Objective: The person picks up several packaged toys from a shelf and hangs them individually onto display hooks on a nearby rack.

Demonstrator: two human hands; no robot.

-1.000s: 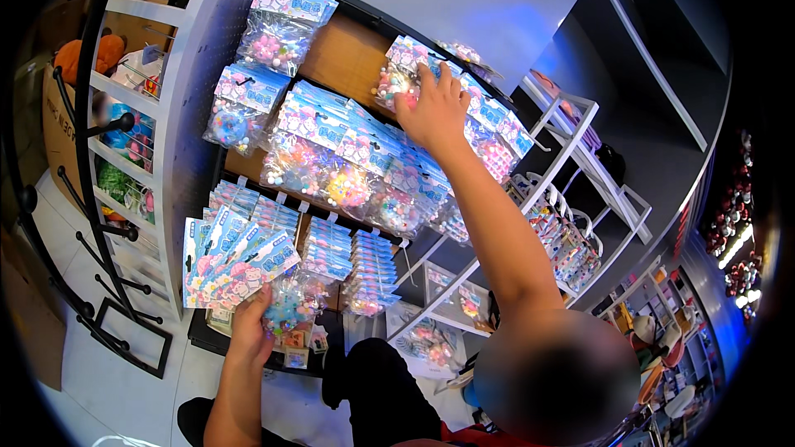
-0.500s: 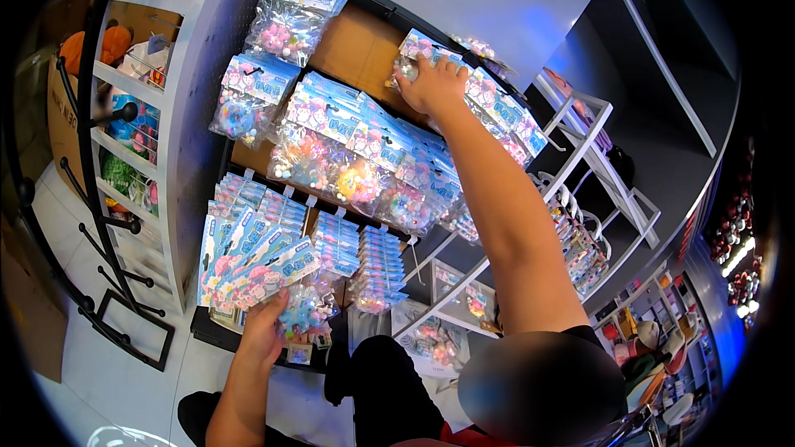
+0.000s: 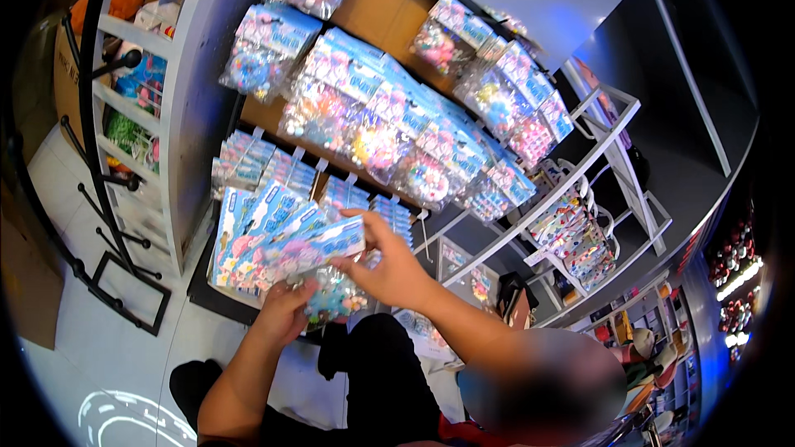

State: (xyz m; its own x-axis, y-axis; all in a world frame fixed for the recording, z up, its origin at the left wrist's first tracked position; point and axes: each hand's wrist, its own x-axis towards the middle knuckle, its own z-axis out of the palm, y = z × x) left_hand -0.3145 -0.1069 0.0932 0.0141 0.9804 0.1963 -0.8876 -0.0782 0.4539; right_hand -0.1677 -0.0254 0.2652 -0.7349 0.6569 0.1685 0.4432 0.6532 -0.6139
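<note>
My left hand [image 3: 286, 310] is closed on a fanned stack of bead packs [image 3: 248, 236], clear bags with blue and pink header cards, low in front of the rack. My right hand [image 3: 393, 265] pinches the right end of the front pack's header card [image 3: 319, 244], thumb below and fingers above. Under that card hangs its clear bag of pale blue and white beads [image 3: 335, 294]. Behind the fan, small blue packs [image 3: 244, 157] hang in close rows on lower hooks.
Larger bead packs [image 3: 364, 108] hang across the rack's brown backboard [image 3: 385, 8]. To the right juts a white metal frame [image 3: 530, 232] beside several clear patterned bags [image 3: 575, 236]. A black hook stand [image 3: 103, 174] and white shelf unit [image 3: 170, 116] stand at left.
My right hand has come down from a pack on the upper right hook to the fan in my left hand and now grips the front card. The view has shifted slightly.
</note>
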